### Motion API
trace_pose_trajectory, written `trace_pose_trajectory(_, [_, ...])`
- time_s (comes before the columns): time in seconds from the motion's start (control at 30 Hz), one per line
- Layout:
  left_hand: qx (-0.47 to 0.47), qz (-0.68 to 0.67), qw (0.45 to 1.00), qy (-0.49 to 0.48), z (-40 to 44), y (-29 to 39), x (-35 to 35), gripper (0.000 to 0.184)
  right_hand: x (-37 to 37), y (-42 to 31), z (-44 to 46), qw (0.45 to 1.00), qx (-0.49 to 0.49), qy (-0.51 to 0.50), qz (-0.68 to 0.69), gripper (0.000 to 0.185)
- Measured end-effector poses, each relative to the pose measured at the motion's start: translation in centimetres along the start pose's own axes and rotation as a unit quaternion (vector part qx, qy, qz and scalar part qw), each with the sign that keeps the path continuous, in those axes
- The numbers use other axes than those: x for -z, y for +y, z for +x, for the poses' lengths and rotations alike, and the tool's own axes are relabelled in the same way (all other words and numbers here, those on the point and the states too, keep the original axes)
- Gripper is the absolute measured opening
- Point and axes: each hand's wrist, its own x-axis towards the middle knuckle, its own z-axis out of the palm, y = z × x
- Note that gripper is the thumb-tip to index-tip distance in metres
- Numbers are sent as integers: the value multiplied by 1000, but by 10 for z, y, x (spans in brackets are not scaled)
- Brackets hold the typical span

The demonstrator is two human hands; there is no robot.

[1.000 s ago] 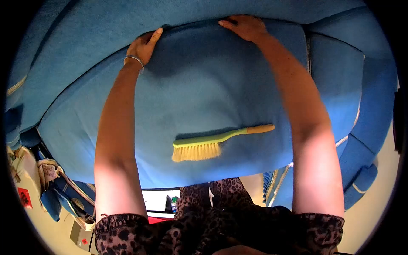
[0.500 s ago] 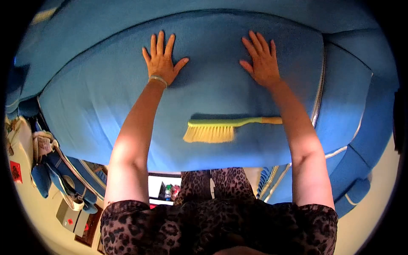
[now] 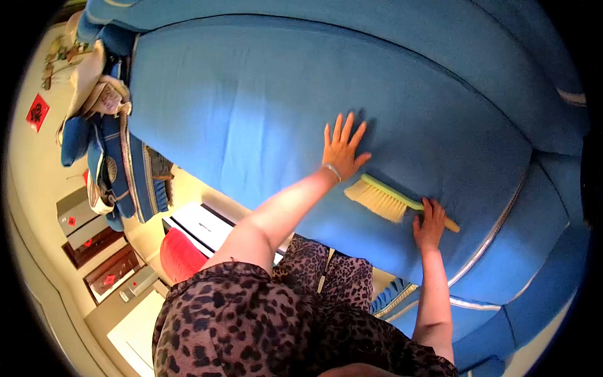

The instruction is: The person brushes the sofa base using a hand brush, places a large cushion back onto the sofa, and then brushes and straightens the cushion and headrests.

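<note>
A bed brush (image 3: 382, 198) with a yellow-green back and pale bristles lies on the blue sofa seat (image 3: 282, 81), bristles toward me. My right hand (image 3: 429, 226) is over its handle, fingers curled across it and the thumb on the near side; the handle's tan end sticks out to the right. My left hand (image 3: 342, 149) rests flat on the seat cover, fingers spread, just up and left of the bristles. A thin bracelet (image 3: 331, 171) circles the left wrist.
The sofa backrest (image 3: 502, 50) runs along the far side, and blue cushioned sections (image 3: 515, 232) stand at right. On the left are another blue seat with cushions (image 3: 116, 144), a white table (image 3: 204, 223) and a red rounded object (image 3: 179, 254).
My right hand has come down from the seat cover onto the brush handle. My left hand still lies flat on the cover, now nearer the bristles. The view has turned leftward and tilted.
</note>
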Motion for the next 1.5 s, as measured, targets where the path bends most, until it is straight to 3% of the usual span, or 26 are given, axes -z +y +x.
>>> trace_pose_trajectory(0.07, [38,15,998,-47,-38,-16,-15,78,-4,3,-9,999,-24,-12,-21,35])
trace_pose_trajectory(0.17, [55,33,989,-134,-79,-34,-18,79,-8,14,-28,958,-62,-279,-6,22])
trace_pose_trajectory(0.27, [48,14,981,-186,-105,-36,-10,81,12,-3,-45,936,-62,-237,254,16])
trace_pose_trajectory(0.3, [45,4,977,-206,-113,-37,-4,81,22,-13,-48,937,-70,-174,296,17])
trace_pose_trajectory(0.4, [35,-35,971,-235,-137,-39,6,82,25,-23,-34,939,-156,-41,303,20])
trace_pose_trajectory(0.43, [36,-48,970,-235,-144,-40,8,81,34,-44,-19,904,-271,-47,328,26])
trace_pose_trajectory(0.53, [64,-151,968,-188,-164,-54,1,76,-33,-68,-8,896,-293,92,322,29])
trace_pose_trajectory(0.6, [130,-179,969,-112,-181,-70,0,70,-109,-77,-42,887,-327,-32,326,26])
trace_pose_trajectory(0.67, [228,-148,962,-14,-200,-90,7,64,-101,-118,-88,952,-150,-88,254,25])
trace_pose_trajectory(0.73, [350,-118,927,65,-228,-118,1,59,-98,-124,-121,953,-113,-230,162,22])
trace_pose_trajectory(0.8, [410,-102,901,97,-259,-145,-10,58,-58,-136,-107,938,-25,-345,11,24])
trace_pose_trajectory(0.87, [460,-129,874,86,-281,-159,-8,59,-33,-135,-68,932,61,-357,-18,25])
trace_pose_trajectory(0.9, [485,-142,859,81,-288,-163,-10,59,-34,-125,-43,945,96,-311,35,24])
trace_pose_trajectory(1.0, [541,-217,812,25,-299,-165,-13,62,-27,-156,63,962,60,-175,203,33])
trace_pose_trajectory(1.03, [532,-242,811,20,-300,-164,-15,63,-27,-181,97,970,66,-81,220,37])
trace_pose_trajectory(1.07, [527,-250,812,14,-300,-161,-22,63,-31,-197,136,914,-106,-167,355,41])
trace_pose_trajectory(1.13, [513,-267,816,2,-301,-158,-39,63,-39,-276,167,812,-224,-67,535,46])
trace_pose_trajectory(1.2, [507,-290,810,53,-303,-156,-46,57,-90,-311,183,836,-244,-39,490,47])
trace_pose_trajectory(1.23, [509,-321,795,75,-305,-157,-42,55,-136,-313,170,921,-122,-28,370,47])
trace_pose_trajectory(1.27, [511,-351,779,97,-310,-161,-42,53,-177,-322,150,972,3,-17,236,48])
trace_pose_trajectory(1.33, [554,-362,735,148,-331,-167,-53,45,-174,-360,69,980,19,-130,150,46])
trace_pose_trajectory(1.4, [605,-382,679,165,-360,-191,-59,42,-154,-370,14,957,130,-259,-34,44])
trace_pose_trajectory(1.43, [606,-379,672,195,-377,-201,-61,41,-143,-379,6,915,171,-354,-94,43])
trace_pose_trajectory(1.47, [630,-341,685,133,-395,-215,-73,42,-135,-386,6,858,207,-445,-152,44])
trace_pose_trajectory(1.5, [626,-316,699,143,-417,-228,-80,43,-136,-391,7,867,198,-435,-141,38])
